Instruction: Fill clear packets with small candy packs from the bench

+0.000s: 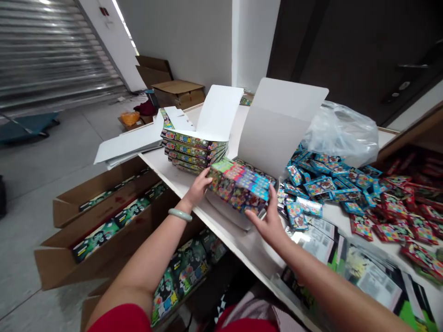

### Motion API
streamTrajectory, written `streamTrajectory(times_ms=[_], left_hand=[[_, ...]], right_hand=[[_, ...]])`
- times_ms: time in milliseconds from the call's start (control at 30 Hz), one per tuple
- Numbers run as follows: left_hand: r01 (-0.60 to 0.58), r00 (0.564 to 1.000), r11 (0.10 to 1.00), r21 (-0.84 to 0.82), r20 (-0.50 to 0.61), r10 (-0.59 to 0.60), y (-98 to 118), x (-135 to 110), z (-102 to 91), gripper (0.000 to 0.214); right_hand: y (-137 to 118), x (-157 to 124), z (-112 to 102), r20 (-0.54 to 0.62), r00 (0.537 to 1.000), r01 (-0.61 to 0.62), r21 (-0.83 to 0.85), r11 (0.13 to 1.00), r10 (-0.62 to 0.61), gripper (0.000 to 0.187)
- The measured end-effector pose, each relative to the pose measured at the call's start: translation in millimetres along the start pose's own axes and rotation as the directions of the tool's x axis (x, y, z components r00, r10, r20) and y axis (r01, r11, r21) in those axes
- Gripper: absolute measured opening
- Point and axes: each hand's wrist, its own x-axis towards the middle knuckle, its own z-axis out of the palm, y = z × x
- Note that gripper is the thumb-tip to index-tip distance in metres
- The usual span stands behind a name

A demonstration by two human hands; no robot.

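Two hands appear in the single head view, and we identify them as follows. The left hand [199, 188], which wears a pale jade bangle [180, 214] at the wrist, has its fingers curled against the left end of a bundle of printed boxes [238, 186]. The right hand [272, 223] is spread open, with its thumb raised against the near face of the bundle and its other fingers at the lower corner; we cannot tell how firmly it holds.

We find the bundle tilted between both hands, above a white table [175, 173] and directly before an upright white card panel [277, 124]. Just left of it stands a stack of flat printed boxes [194, 150], with loose white card sheets [128, 146] beyond. To the right we note blue foil packets [320, 186], a clear plastic bag [341, 133], and red foil packets [401, 214]. Printed sheets [349, 258] lie under the right forearm. Below the table edge, open cardboard cartons [104, 221] contain green printed boxes [98, 240]. Farther back, we observe brown cartons [178, 94] and a metal roller shutter [51, 46].
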Motion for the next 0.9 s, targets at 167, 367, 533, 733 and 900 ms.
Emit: streamTrajectory(times_ms=[167,367,533,733,900], left_hand=[[0.017,0.999,0.998,-0.064,0.046,-0.015,-17,-23,-9.2,0.065],[-0.031,0.999,0.995,-0.094,-0.018,0.029,-22,-23,-1.9,0.064],[-0.096,0.989,0.991,-0.096,-0.117,0.085,-19,-17,0.1,0.033],[-0.116,0.986,0.993,-0.005,-0.121,0.115,-18,-21,8.0,0.026],[-0.138,0.985,0.990,0.037,-0.103,0.141,-25,-23,10.9,0.022]], right_hand=[[17,-20,23,0.052,0.994,0.104,-0.218,0.970,-0.095,0.083],[9,-19,1,0.097,0.966,0.258,-0.348,0.901,-0.239,0.067],[0,-8,-3,0.273,0.896,0.443,-0.486,0.754,-0.351,0.048],[2,-13,-5,0.340,0.868,0.495,-0.558,0.666,-0.361,0.042],[8,-17,-9,0.363,0.854,0.519,-0.531,0.670,-0.374,0.039]])
